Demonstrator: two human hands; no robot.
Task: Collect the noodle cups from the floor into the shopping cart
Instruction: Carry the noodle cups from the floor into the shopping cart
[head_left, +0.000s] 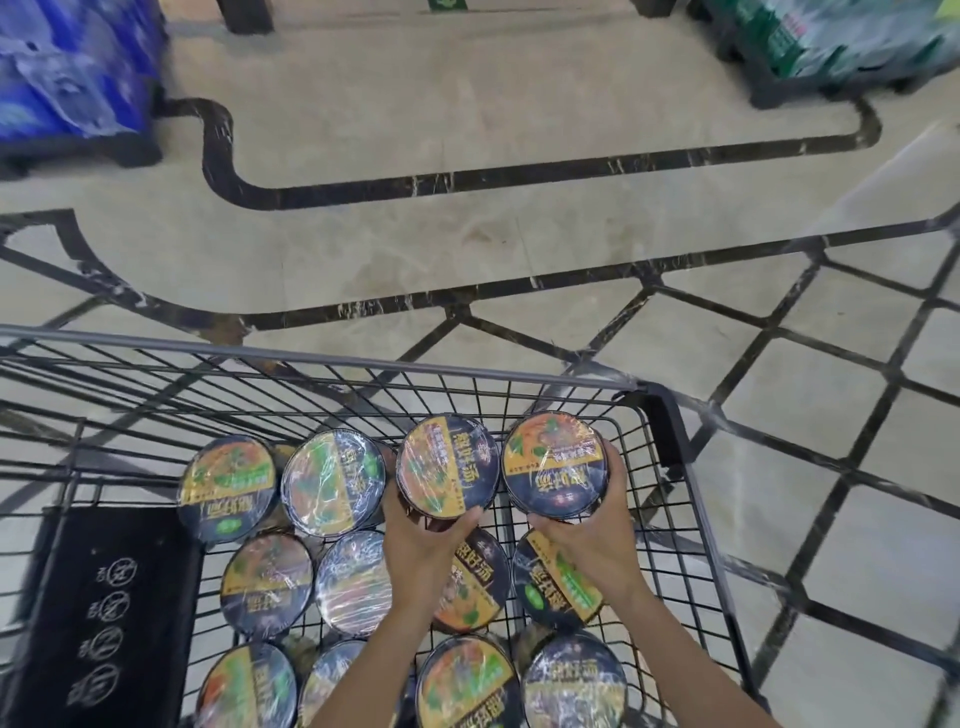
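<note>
The left hand (423, 540) gripped one noodle cup (448, 466) from its near side, fingers (457, 522) curled round the rim, and the right hand (592, 535) held a second noodle cup (555, 464) the same way, its fingers wrapped up the cup's right edge. Both cups sat side by side over the far right corner of the shopping cart (660, 410), in the lower middle of the frame, raised above the layer beneath.

That layer was already well filled: about ten shrink-wrapped cups (267, 584) lay lids up across the wire basket, some overlapping. The folded child seat flap (104, 613) showed at lower left. The marble floor (415, 130) ahead showed no loose cups, only wrapped drink packs (72, 67) at the upper corners. By my reading the collecting was near its end, these two being set down among the last, though the floor behind the person was out of view.
</note>
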